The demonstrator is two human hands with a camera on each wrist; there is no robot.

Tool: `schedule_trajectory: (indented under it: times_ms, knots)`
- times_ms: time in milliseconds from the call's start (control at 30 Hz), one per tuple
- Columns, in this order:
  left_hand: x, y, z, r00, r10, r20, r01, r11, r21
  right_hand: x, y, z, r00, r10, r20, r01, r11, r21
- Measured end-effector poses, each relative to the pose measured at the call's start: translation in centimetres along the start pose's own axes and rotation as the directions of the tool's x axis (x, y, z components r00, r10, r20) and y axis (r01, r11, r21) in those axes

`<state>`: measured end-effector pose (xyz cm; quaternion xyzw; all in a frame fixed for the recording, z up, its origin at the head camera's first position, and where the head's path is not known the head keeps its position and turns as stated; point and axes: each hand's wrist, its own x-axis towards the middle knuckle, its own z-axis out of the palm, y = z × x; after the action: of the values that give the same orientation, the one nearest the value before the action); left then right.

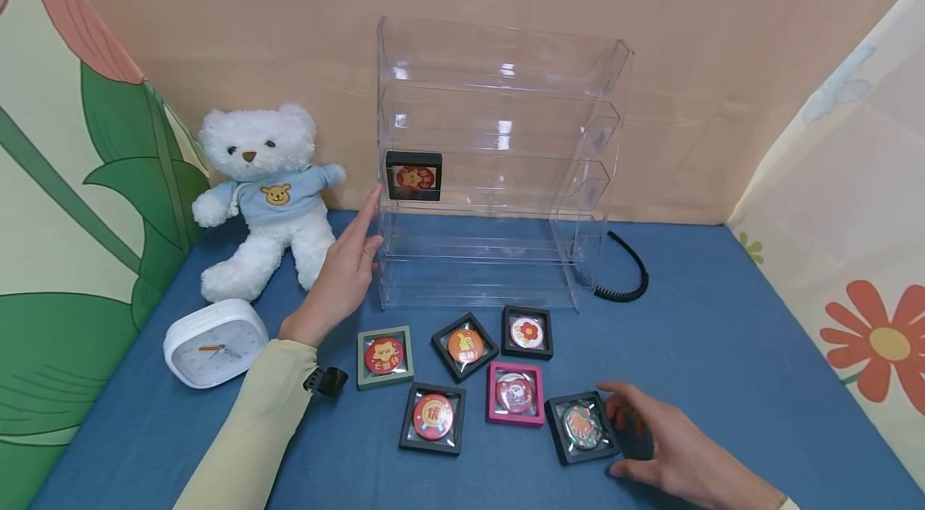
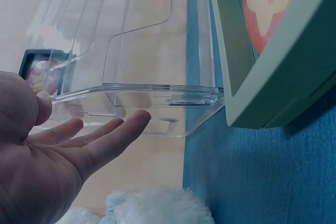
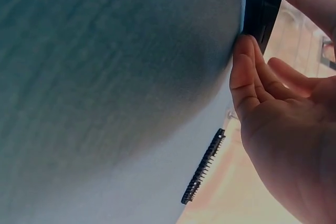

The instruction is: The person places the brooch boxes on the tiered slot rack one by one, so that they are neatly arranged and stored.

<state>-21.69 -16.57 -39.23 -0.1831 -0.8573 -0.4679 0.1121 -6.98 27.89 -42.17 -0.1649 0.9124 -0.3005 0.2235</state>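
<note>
My left hand (image 1: 340, 273) has its fingers extended against the left side of a clear acrylic tiered rack (image 1: 499, 241). In the left wrist view those fingers lie beside the rack's side panel. A black-framed badge case (image 1: 413, 176) stands at the left of a middle tier. My right hand (image 1: 668, 446) is at the right edge of a black badge case (image 1: 582, 428) with a green-and-red round badge, thumb and fingers spread around its corners. The right wrist view shows fingertips at the case's black edge (image 3: 261, 11); a firm hold is not visible.
Other cases lie before the rack: green (image 1: 385, 357), magenta (image 1: 515, 393) and several black ones (image 1: 432, 418). At left are a white teddy bear (image 1: 270, 197) and a white clock (image 1: 215, 343). A black coiled cord (image 1: 636, 285) lies by the rack's right side.
</note>
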Motion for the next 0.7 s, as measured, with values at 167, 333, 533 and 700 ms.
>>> schedule_trajectory:
  times_ms: [167,333,533,700]
  knots:
    - [0.03,-0.11,0.09,1.000,0.005,-0.002,-0.005,1.000,0.004,0.23,-0.05,0.05,1.000,-0.016,-0.004,0.016,0.999,-0.037]
    - [0.08,-0.12,0.08,1.000,0.000,-0.004,0.000,1.000,0.003,0.34,-0.07,0.03,0.999,-0.049,-0.010,0.049,0.998,-0.049]
    - [0.06,-0.10,0.02,1.000,0.008,-0.004,-0.008,1.000,0.004,0.44,-0.10,-0.01,0.999,-0.045,-0.011,0.044,0.998,-0.043]
    - [0.03,-0.06,0.06,1.000,0.010,0.000,-0.010,1.000,0.001,0.59,-0.30,-0.12,1.000,-0.001,0.001,0.001,1.000,-0.027]
